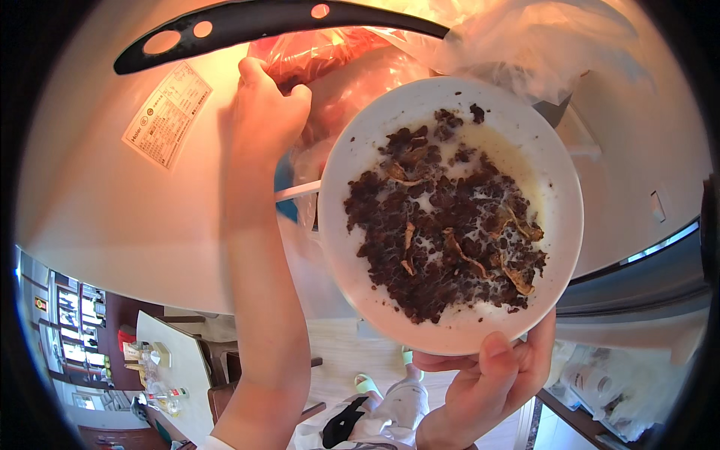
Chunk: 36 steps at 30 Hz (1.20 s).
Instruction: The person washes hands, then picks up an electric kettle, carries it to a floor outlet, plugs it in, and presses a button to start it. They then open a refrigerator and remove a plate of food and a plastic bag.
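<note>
My right hand [500, 371] holds a white round plate [565, 225] from below, with the thumb at its near rim. Dark brown minced food [439, 236] covers much of the plate, with thin tan strips among it and a pale, congealed-looking film. My left hand [270, 107] reaches into a lit refrigerator compartment and touches a red plastic bag [320, 53] with dark contents. Some of its fingers are hidden at the bag, so I cannot see whether they grip it. Below the bag, clear plastic wrapping [309, 163] is partly covered by the plate.
A black curved strip with holes [236, 28] crosses the top. A translucent plastic bag [529, 45] hangs at upper right. The white refrigerator wall [101, 185] bears a Haier label [167, 115]. Bagged items fill a door shelf [613, 388]. Behind are a table [174, 365] and chairs [225, 365].
</note>
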Tool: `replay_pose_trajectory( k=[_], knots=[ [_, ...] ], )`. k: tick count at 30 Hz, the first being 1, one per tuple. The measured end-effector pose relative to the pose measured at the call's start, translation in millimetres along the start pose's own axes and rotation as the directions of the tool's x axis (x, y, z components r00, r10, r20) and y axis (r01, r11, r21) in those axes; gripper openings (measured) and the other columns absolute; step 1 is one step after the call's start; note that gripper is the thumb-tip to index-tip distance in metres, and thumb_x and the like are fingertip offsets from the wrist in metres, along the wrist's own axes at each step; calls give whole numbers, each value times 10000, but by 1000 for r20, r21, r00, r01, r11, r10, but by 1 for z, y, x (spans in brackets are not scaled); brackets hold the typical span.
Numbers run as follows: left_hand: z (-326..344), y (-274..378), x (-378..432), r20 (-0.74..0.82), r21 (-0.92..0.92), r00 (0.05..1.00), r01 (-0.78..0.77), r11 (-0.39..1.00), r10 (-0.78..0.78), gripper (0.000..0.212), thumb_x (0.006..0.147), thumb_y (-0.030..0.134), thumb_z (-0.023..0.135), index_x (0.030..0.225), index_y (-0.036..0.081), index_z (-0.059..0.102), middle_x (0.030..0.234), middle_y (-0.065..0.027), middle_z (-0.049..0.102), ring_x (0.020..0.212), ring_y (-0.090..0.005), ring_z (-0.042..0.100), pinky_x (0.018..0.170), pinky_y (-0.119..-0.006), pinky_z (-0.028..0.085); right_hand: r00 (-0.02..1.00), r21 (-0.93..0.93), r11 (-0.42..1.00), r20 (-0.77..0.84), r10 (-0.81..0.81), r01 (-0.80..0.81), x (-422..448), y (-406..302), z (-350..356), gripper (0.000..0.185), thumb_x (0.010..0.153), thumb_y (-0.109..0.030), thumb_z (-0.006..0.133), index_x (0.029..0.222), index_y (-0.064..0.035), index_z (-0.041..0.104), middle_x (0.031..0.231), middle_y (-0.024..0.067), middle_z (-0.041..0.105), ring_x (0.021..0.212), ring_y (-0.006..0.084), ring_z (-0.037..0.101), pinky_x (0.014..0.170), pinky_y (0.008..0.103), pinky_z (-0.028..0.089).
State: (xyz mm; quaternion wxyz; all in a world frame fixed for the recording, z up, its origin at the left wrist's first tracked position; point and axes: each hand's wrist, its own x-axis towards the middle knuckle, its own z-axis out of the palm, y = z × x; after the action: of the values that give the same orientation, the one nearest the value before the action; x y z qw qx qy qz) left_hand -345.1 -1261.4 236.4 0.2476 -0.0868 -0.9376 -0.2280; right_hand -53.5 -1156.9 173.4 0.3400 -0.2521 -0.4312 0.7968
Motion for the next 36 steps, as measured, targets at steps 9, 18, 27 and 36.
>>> replay_pose_trajectory(
  k=[9,18,27,36],
  knots=[
    [-5,7,-15,-188,160,966,-150,976,179,349,874,249,695,1147,55,599,1197,-167,619,1008,-350,638,888,-412,506,983,-108,990,-148,-106,90,-1,3,18,686,872,-336,571,1356,116,391,836,216,692,484,229,667,396,263,562],
    [21,-12,9,-225,-74,966,-148,986,128,384,893,254,704,1181,56,546,1056,-133,673,944,-291,664,802,-403,524,987,-90,991,-117,-108,97,-5,1,18,636,876,-284,564,1326,132,393,773,233,683,469,246,666,390,299,574],
    [11,-18,19,-179,-124,938,-321,939,297,200,870,180,721,878,11,613,847,-159,653,822,-338,636,777,-436,503,986,-118,990,-138,-98,82,-9,-6,26,606,899,-291,558,1316,125,413,840,226,688,496,252,683,400,292,585],
    [-15,23,-71,-254,-371,948,-276,887,189,463,787,390,814,898,5,583,778,-85,550,747,-251,609,707,-368,500,987,-96,990,-114,-115,105,-5,-4,23,585,910,-248,550,1337,124,404,878,228,689,518,258,693,412,293,594]
  ],
)
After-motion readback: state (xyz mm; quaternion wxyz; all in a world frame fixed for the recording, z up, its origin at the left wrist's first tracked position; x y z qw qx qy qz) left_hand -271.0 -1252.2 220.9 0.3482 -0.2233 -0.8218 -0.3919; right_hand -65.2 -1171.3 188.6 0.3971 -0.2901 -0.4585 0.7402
